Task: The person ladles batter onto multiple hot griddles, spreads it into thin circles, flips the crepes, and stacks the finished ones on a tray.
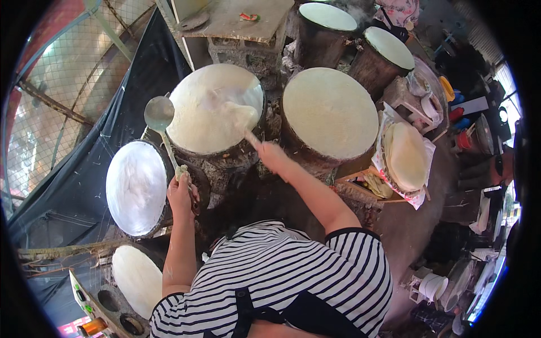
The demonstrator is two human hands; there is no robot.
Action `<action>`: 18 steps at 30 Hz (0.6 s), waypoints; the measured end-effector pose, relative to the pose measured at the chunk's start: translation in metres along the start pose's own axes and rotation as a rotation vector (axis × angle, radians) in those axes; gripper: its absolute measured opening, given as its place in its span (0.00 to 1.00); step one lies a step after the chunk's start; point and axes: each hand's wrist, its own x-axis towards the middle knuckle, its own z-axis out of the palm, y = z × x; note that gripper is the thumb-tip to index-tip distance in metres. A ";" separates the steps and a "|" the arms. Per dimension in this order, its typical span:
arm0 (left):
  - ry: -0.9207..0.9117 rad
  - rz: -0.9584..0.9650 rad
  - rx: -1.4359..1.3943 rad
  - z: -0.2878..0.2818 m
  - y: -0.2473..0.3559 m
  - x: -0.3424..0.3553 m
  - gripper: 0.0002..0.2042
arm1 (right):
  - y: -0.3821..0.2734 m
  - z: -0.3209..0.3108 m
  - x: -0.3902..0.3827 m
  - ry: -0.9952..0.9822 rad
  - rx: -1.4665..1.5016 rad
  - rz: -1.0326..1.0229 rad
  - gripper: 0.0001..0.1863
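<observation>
Over the large round cooking surface (191, 121) coated in pale batter, my right hand (271, 158) grips the wooden handle of a flat spreader (239, 115), whose blurred head is on the batter. My left hand (182, 191) holds the upright handle of a metal ladle (159, 112), with a pale, cloth-like wrap at the grip. Below the ladle, to the left, is a shiny metal cooking plate (135, 186). A second batter-covered round surface (329, 112) sits to the right.
More round cooking surfaces stand behind (327, 17) and at lower left (135, 279). Pale flat rounds are stacked (406, 158) above a wooden box (366, 188) at right. A black sheet and mesh line the left. A person in floral clothing (397, 11) stands at the back.
</observation>
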 end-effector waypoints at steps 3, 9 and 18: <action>-0.004 -0.049 -0.020 -0.003 -0.003 -0.003 0.08 | 0.018 0.016 -0.025 0.039 -0.122 0.023 0.09; -0.007 -0.032 -0.016 -0.016 0.016 0.019 0.08 | 0.008 -0.019 0.025 0.261 -0.191 0.204 0.14; 0.034 -0.086 0.070 -0.039 0.015 0.025 0.10 | 0.037 -0.055 0.108 0.290 -0.417 0.245 0.07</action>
